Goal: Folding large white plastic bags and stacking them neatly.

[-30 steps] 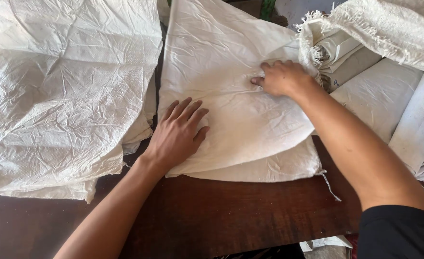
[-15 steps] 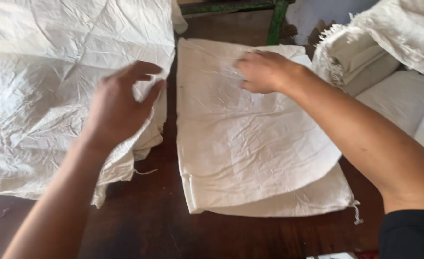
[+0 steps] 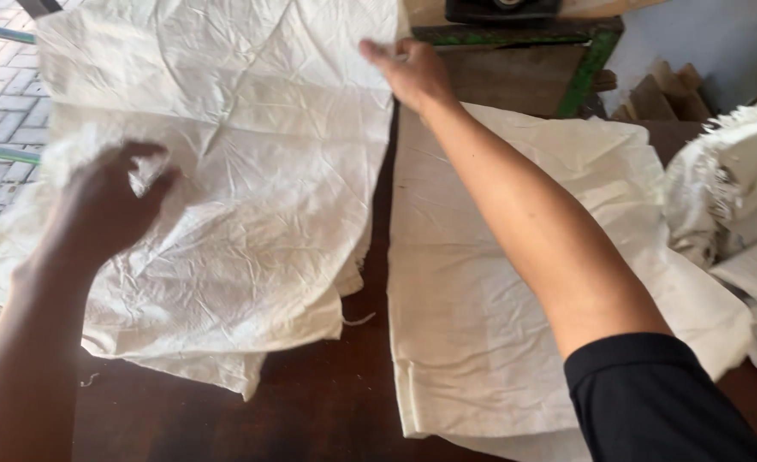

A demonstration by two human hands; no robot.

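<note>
Right hand [image 3: 412,73] pinches far right edge of top sack [image 3: 224,171] on left pile; left hand [image 3: 109,205], blurred, grip unclear. Best to lift both edges evenly, clear of folded sack [image 3: 481,325].

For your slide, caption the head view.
Both hands, left and right, reach onto the crumpled white sack on a dark table.

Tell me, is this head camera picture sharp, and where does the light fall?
Head view: the left hand is smeared by motion blur, fingers indistinct; the right hand and the sacks show crisp creases. Soft, even daylight, no glare; the flat sack looks slightly dimmer below the arm, and the dark table is dull, without reflections.
</note>
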